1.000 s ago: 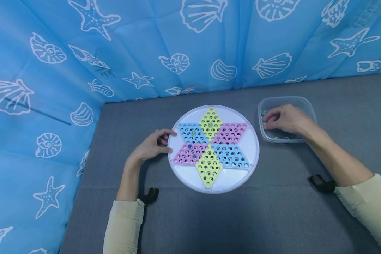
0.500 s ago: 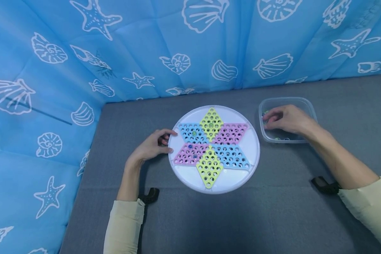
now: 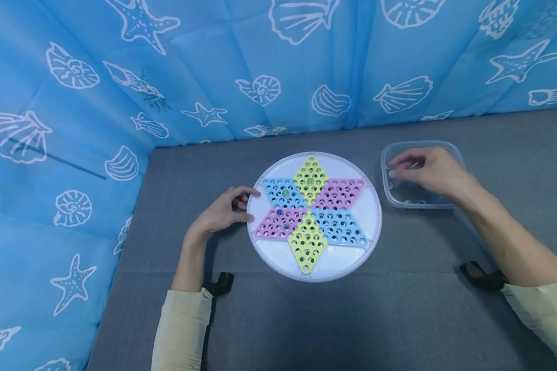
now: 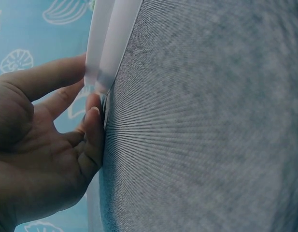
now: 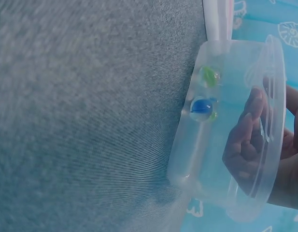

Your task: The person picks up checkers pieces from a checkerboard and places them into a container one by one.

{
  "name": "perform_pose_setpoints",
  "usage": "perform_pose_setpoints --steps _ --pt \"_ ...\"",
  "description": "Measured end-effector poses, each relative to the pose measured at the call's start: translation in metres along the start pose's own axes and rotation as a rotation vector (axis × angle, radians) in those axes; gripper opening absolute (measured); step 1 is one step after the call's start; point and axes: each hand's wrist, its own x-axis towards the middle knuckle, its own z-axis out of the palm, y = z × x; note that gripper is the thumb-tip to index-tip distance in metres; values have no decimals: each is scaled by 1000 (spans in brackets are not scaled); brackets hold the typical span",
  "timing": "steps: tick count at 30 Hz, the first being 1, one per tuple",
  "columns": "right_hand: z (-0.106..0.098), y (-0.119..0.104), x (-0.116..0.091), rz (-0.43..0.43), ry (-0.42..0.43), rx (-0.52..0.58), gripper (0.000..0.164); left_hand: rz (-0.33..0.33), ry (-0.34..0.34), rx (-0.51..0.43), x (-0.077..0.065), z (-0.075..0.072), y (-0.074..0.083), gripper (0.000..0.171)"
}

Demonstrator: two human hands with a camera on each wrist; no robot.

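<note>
A round white Chinese checkers board [image 3: 348,263] with a pink, yellow and blue star of holes lies on the table. Several marbles sit in its holes, among them a green marble [image 3: 285,194] and a blue marble [image 3: 286,226]. My left hand [image 3: 220,210] rests thumb and forefinger on the board's left rim, its other fingers bent. Over the clear plastic container [image 3: 422,206], my right hand [image 3: 433,170] reaches in with bent fingers; whether they pinch a marble is hidden. Through its wall show another green marble [image 5: 209,76] and another blue marble [image 5: 202,108].
A grey cloth [image 3: 325,319] covers the table. Blue curtains [image 3: 167,77] with white shell prints hang behind it and on the left. Dark wrist mounts, such as the right mount [image 3: 482,276], stick out beneath both forearms.
My right hand has shifted slightly right and up within the container, its fingertips drawing away from the left side. My left hand stays on the board's rim.
</note>
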Motion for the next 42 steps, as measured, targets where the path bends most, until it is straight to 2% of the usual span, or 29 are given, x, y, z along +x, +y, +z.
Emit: perform_pose_setpoints --steps 7,18,26,42 --pt "0 -6 -7 -52 51 12 41 15 10 -15 1 2 1 55" --pt "3 -20 -14 -98 71 34 37 26 11 -9 2 1 1 52" --pt "8 -29 -18 -161 67 33 32 19 8 -3 2 1 -1 54" --pt "22 -45 -14 -183 20 23 28 21 3 -25 3 1 -1 52"
